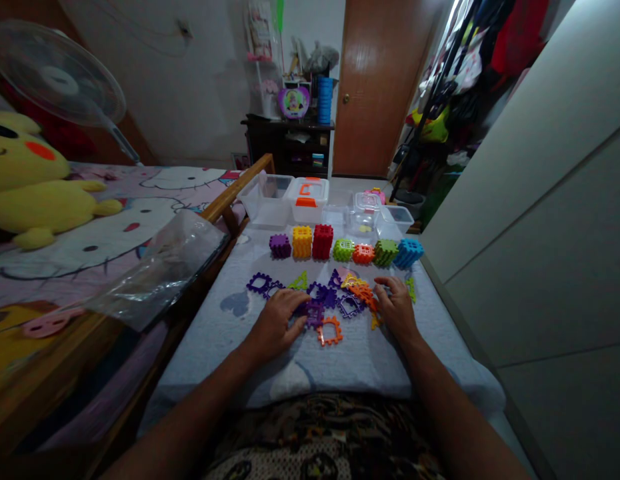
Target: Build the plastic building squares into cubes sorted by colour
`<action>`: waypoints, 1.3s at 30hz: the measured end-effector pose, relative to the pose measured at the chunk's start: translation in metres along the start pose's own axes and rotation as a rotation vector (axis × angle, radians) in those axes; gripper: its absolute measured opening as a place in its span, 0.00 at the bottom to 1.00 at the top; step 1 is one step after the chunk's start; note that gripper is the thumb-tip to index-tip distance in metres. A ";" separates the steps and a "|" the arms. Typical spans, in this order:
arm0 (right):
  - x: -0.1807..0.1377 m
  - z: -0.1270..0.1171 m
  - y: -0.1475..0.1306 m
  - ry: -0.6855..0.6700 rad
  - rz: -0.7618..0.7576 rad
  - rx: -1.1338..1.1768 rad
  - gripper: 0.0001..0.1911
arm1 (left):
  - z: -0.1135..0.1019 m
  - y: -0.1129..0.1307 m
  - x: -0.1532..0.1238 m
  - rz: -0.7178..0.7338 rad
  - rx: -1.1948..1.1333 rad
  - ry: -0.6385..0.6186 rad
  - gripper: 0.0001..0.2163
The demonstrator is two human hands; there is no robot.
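My left hand [279,321] is over the left side of a loose pile, with its fingers and thumb closed on the edge of a purple toothed building piece [315,314]. My right hand [396,308] rests at the right side of the pile, fingers apart and bent, beside orange building pieces [363,293]. Between the hands lie more flat interlocking pieces, among them a purple window frame piece [350,306] and a yellow piece [351,281]. An orange frame piece [330,331] lies nearest to me. Green triangular pieces [299,281] lie toward the edges of the pile.
Behind the pile stands a row of same-coloured stacks, including purple [279,246], yellow [302,242], red [323,241] and blue [409,253]. Clear plastic bins [270,203] and an orange-handled lidded box [308,200] stand farther back. A wooden bed rail [240,188] runs along the left.
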State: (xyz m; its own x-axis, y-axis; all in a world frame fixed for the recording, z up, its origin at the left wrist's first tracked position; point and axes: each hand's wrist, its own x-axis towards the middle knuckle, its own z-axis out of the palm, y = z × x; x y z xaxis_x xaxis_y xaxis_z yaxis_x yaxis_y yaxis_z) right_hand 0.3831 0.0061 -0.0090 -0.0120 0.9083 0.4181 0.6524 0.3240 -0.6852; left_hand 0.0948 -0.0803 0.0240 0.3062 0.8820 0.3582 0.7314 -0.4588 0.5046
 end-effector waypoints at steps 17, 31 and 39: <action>0.000 0.002 0.000 -0.024 -0.014 0.001 0.11 | -0.006 0.004 0.024 0.079 0.237 -0.306 0.26; 0.000 0.003 0.002 -0.040 -0.013 0.003 0.12 | -0.066 -0.047 0.065 -0.030 0.104 -0.004 0.21; 0.000 0.002 0.003 -0.044 0.009 0.023 0.12 | -0.083 -0.136 0.129 -0.226 0.169 -0.058 0.23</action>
State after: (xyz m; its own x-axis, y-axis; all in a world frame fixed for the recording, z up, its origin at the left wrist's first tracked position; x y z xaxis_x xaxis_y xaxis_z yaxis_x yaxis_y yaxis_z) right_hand 0.3837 0.0074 -0.0129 -0.0399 0.9217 0.3858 0.6348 0.3216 -0.7025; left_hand -0.0159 0.0873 0.0664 0.1546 0.9668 0.2036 0.8748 -0.2297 0.4266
